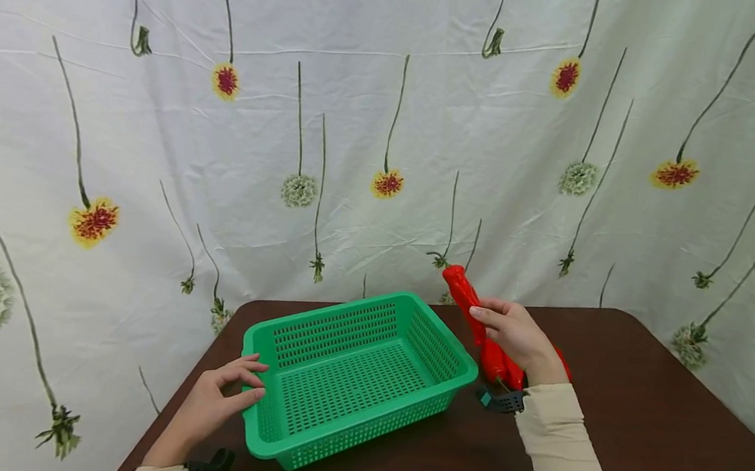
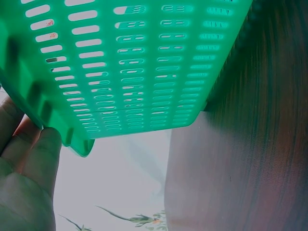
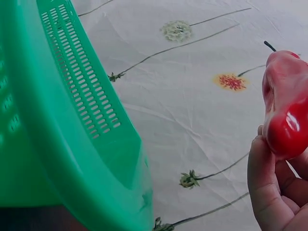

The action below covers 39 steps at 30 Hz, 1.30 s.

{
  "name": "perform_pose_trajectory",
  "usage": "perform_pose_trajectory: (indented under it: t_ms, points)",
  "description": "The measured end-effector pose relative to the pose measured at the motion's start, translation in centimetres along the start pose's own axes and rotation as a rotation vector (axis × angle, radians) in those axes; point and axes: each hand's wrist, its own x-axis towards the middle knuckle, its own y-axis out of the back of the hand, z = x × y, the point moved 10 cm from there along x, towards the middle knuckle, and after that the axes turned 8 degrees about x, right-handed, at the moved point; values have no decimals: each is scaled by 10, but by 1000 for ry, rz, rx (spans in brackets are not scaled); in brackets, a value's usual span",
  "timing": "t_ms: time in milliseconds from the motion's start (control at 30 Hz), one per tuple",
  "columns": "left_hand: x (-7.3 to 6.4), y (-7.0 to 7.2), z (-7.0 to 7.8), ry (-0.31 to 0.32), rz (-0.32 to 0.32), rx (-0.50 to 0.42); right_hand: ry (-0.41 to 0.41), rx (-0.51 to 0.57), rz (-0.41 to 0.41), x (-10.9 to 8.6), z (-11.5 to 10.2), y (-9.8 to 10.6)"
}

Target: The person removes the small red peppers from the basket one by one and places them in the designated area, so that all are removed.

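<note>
A long red pepper point(image 1: 462, 293) is pinched between the thumb and fingers of my right hand point(image 1: 517, 332), held tilted in the air just beyond the basket's right side. In the right wrist view the pepper point(image 3: 287, 106) shows glossy, with a dark stem at its upper end. The green plastic basket point(image 1: 357, 446) is rectangular, slotted, and has nothing inside. My left hand point(image 1: 214, 402) holds its left rim, fingers over the edge. From the left wrist view, the left fingers point(image 2: 41, 159) touch the rim. More red peppers point(image 1: 493, 362) lie under and behind my right hand, partly hidden.
The dark brown table point(image 1: 640, 412) carries the basket and the loose peppers. A pale flower-printed cloth point(image 1: 362, 113) hangs behind the table and along its left side. Black straps point(image 1: 505, 401) sit on both wrists.
</note>
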Motion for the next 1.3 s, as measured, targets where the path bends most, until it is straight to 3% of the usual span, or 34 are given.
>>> perform_pose_trajectory:
  t_ms: [267, 800, 1100, 1300]
  points:
    - [0, 0, 4, -23, 0, -36, -28, -34, 77, -2, 4, 23]
    - [1, 2, 4, -4, 6, -23, -60, -28, 169, -3, 16, 51]
    - [0, 0, 0, -6, -5, -3, -64, -67, 270, -12, 18, 75]
    - [0, 0, -1, -4, -11, -28, -77, -26, 310, -16, 21, 90]
